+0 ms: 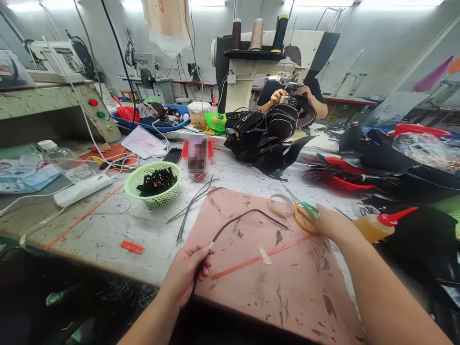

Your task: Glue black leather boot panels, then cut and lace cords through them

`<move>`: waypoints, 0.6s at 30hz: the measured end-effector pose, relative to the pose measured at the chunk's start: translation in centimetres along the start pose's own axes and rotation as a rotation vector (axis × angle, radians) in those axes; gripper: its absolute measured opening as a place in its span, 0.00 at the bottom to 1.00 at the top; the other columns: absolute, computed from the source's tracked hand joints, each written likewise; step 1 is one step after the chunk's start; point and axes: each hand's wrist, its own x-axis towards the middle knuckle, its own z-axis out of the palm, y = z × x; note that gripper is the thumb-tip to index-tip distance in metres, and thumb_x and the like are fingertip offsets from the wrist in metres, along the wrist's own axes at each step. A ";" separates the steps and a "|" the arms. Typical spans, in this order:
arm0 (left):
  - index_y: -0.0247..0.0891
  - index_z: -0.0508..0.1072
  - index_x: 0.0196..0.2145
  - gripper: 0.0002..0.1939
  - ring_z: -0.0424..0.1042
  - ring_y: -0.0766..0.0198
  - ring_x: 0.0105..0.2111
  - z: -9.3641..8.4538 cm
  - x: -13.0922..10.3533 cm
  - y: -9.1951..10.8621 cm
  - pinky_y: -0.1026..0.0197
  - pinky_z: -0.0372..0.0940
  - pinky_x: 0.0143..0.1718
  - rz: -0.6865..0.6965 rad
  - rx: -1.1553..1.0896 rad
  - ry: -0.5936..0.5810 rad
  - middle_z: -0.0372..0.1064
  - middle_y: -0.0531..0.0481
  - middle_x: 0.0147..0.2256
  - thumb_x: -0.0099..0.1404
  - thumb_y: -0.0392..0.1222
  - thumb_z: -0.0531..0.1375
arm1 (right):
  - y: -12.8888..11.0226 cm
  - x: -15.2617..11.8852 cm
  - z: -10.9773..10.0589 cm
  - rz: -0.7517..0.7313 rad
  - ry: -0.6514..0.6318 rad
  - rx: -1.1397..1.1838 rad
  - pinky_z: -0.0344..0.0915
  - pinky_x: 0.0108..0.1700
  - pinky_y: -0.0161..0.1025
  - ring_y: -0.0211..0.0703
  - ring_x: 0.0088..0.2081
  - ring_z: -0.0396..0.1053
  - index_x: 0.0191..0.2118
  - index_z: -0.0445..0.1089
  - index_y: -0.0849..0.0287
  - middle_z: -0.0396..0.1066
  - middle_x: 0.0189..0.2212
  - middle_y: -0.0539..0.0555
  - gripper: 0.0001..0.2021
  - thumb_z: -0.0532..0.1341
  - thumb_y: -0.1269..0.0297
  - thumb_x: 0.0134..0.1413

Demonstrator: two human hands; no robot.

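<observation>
We pinch a dark cord [254, 210], curved across the pink mat [247, 292], in our left hand [189, 268] while our right hand [334, 226], whose closure we cannot tell, is at the scissors [308, 209], apparently a tool-handling step that next calls for a sure grip.

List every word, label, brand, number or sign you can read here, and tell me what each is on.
"D", probably, with something blurred after it: the pale sheet in the right background.
Unreadable, small and cut off: the red mark on the hanging bag.
Unreadable, too small: the yellow marks on the black pieces.
Unclear whether writing: the pink marks on the notebook.
I can make out nothing else.
</observation>
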 end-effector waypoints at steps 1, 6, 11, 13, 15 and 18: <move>0.32 0.72 0.22 0.15 0.56 0.76 0.13 -0.1 -0.1 0.1 0.72 0.47 0.15 0.013 0.005 -0.002 0.61 0.57 0.14 0.41 0.47 0.65 | 0.1 -0.1 0.0 0.006 -0.001 -0.008 0.64 0.35 0.43 0.55 0.36 0.70 0.47 0.65 0.65 0.72 0.35 0.65 0.20 0.56 0.64 0.48; 0.32 0.72 0.22 0.13 0.56 0.76 0.13 -0.3 -0.8 0.0 0.71 0.47 0.15 0.052 0.003 0.014 0.62 0.56 0.14 0.41 0.46 0.64 | -0.9 -0.6 0.1 -0.033 -0.066 -0.016 0.64 0.39 0.42 0.53 0.42 0.69 0.53 0.60 0.63 0.71 0.43 0.63 0.23 0.52 0.66 0.50; 0.32 0.72 0.21 0.11 0.56 0.76 0.14 -1.1 -0.8 0.8 0.71 0.47 0.15 0.161 -0.054 0.086 0.60 0.57 0.14 0.42 0.44 0.65 | -1.7 -1.4 -0.5 0.007 -0.061 0.002 0.64 0.38 0.45 0.59 0.42 0.69 0.57 0.53 0.71 0.69 0.44 0.69 0.28 0.52 0.65 0.50; 0.33 0.72 0.20 0.11 0.56 0.75 0.14 -2.0 -0.5 1.5 0.71 0.48 0.15 0.255 -0.144 0.189 0.60 0.57 0.14 0.41 0.43 0.65 | -1.8 -1.9 -1.1 0.010 -0.016 0.046 0.63 0.39 0.46 0.61 0.43 0.67 0.58 0.52 0.72 0.68 0.44 0.70 0.30 0.52 0.62 0.51; 0.33 0.71 0.20 0.11 0.56 0.75 0.15 -3.0 0.0 2.1 0.71 0.48 0.15 0.336 -0.212 0.286 0.61 0.57 0.15 0.40 0.43 0.65 | -2.3 -2.7 -1.6 0.006 0.006 0.113 0.63 0.37 0.46 0.60 0.41 0.69 0.60 0.48 0.66 0.69 0.42 0.68 0.29 0.50 0.61 0.53; 0.33 0.72 0.21 0.11 0.56 0.74 0.15 -3.9 0.4 2.3 0.71 0.48 0.14 0.357 -0.225 0.300 0.61 0.56 0.15 0.40 0.42 0.65 | -4.5 -5.0 -2.2 -0.084 -0.065 0.274 0.64 0.34 0.44 0.55 0.34 0.71 0.62 0.46 0.56 0.72 0.36 0.60 0.29 0.49 0.62 0.52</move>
